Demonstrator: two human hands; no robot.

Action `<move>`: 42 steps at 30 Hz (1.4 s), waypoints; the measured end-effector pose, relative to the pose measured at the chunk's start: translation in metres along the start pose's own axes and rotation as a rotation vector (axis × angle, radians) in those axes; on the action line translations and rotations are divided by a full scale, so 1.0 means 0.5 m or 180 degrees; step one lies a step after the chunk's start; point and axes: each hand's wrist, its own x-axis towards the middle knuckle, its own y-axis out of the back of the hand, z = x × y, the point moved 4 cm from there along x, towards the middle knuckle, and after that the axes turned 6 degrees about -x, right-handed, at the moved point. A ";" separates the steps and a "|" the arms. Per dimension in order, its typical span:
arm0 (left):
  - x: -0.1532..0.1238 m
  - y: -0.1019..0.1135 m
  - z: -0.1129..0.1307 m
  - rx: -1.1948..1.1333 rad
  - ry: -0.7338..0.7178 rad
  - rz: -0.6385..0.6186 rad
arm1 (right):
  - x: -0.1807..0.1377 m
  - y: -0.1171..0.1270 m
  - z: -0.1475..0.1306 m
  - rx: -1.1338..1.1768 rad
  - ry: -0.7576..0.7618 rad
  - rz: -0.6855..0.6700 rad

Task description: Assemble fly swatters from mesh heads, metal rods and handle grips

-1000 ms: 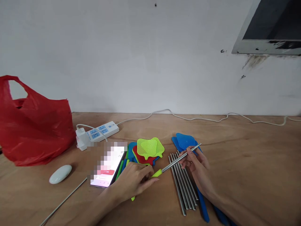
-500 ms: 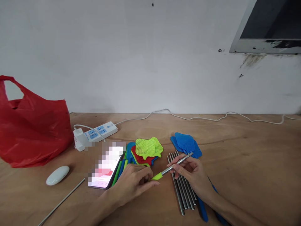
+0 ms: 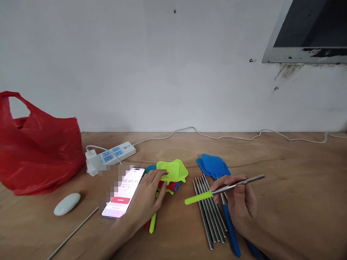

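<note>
My right hand (image 3: 238,200) pinches a thin steel rod with a lime-green grip (image 3: 217,190), held just above the table over a row of several bare steel rods (image 3: 210,213). My left hand (image 3: 148,200) lies with fingers stretched out on a pile of plastic fly-swatter heads, its fingertips on the lime-green head (image 3: 173,169); red and blue heads show beneath. Blue swatters (image 3: 214,164) lie behind my right hand, their handles running under it.
A lit phone (image 3: 123,193) lies left of my left hand. Farther left are a white oval object (image 3: 67,203), a long loose steel rod (image 3: 72,234), a white power strip (image 3: 111,154) and a red plastic bag (image 3: 38,151). The table ends at a white wall.
My left hand let go of the green grip and moved up onto the swatter heads. My right hand carried the rod to the right and turned it nearly level.
</note>
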 end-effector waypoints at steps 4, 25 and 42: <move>-0.007 -0.024 -0.019 0.0403 -0.0140 -0.0268 | -0.005 -0.001 0.009 -0.0304 -0.0067 -0.0183; -0.001 -0.011 -0.005 -0.0031 -0.0341 -0.0692 | 0.002 -0.007 0.055 -0.0577 -0.1302 -0.0365; -0.004 -0.018 -0.015 -0.0081 -0.0206 -0.0838 | -0.017 -0.007 0.078 -0.0714 -0.1658 -0.0683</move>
